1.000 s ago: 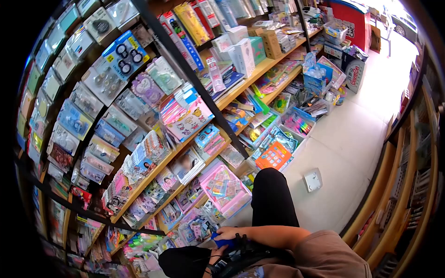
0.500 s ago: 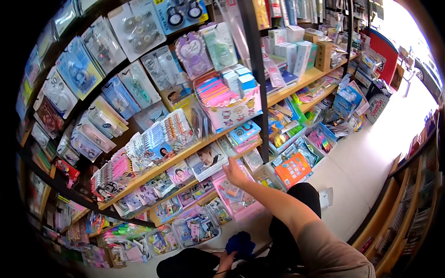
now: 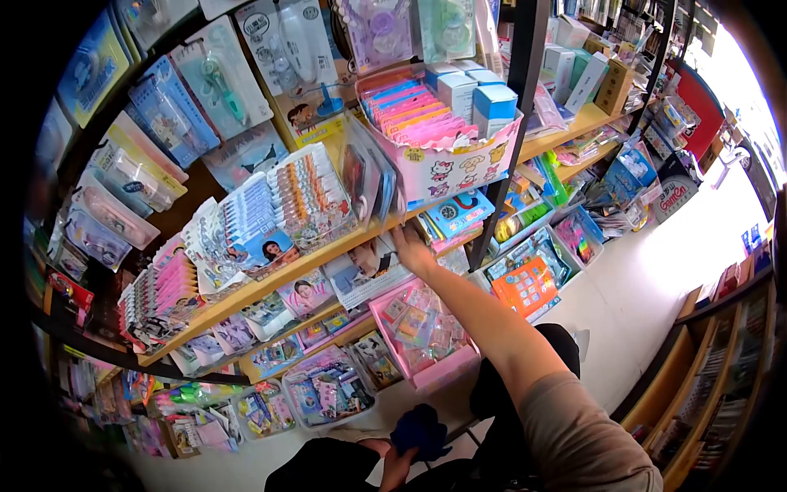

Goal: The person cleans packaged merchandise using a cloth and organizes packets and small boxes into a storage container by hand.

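My right hand [image 3: 414,252] reaches up to the front edge of the wooden shelf [image 3: 283,283], fingers stretched out and partly in shadow. Right beside it, under that shelf, lies a pack with a portrait photo [image 3: 361,266]. Above the hand, clear-sleeved cards [image 3: 379,176] stand next to a white cartoon-print box [image 3: 455,170] of pink and orange packets. Low in the view, my left hand [image 3: 397,469] is closed on a bunched dark blue cloth [image 3: 420,432] close to my knees.
A pink bin [image 3: 443,375] of small packets sits below my right arm. Clear bins [image 3: 332,420] line the floor to the left. An orange pack [image 3: 525,285] lies in a bin at right. A black shelf post [image 3: 518,107] rises behind the right hand. Another shelf [image 3: 705,394] stands at right.
The view has moved closer to the shelf. My right hand has gone from in front of the lower packs up to the shelf edge. My left hand still holds the blue cloth.
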The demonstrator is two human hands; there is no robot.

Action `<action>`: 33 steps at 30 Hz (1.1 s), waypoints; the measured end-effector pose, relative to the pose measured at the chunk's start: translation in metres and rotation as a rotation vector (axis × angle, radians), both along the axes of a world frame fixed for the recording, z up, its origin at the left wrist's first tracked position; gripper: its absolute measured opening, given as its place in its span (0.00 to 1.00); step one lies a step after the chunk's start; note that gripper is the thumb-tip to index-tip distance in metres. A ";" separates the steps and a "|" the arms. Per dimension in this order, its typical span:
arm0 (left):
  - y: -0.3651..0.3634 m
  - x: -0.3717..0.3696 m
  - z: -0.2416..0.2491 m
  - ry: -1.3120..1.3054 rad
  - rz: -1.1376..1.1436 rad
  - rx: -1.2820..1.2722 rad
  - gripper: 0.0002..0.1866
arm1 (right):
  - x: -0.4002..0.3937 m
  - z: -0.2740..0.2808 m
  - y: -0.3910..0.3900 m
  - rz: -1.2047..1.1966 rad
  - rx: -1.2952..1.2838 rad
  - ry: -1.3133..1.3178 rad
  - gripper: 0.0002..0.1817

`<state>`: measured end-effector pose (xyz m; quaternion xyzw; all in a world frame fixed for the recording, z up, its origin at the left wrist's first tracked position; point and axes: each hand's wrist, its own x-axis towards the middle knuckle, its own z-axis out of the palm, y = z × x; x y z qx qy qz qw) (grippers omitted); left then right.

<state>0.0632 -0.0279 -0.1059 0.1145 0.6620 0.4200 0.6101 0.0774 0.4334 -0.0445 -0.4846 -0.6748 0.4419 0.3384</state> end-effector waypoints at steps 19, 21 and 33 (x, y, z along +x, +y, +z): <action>0.012 0.005 0.021 0.067 -0.067 0.027 0.22 | -0.023 0.039 -0.017 0.261 0.410 -0.299 0.31; 0.010 0.006 0.016 0.045 -0.056 0.021 0.22 | -0.052 0.037 -0.034 0.343 0.576 -0.438 0.36; 0.006 0.001 0.013 0.125 -0.092 0.010 0.20 | -0.091 0.054 -0.062 0.249 0.457 -0.834 0.43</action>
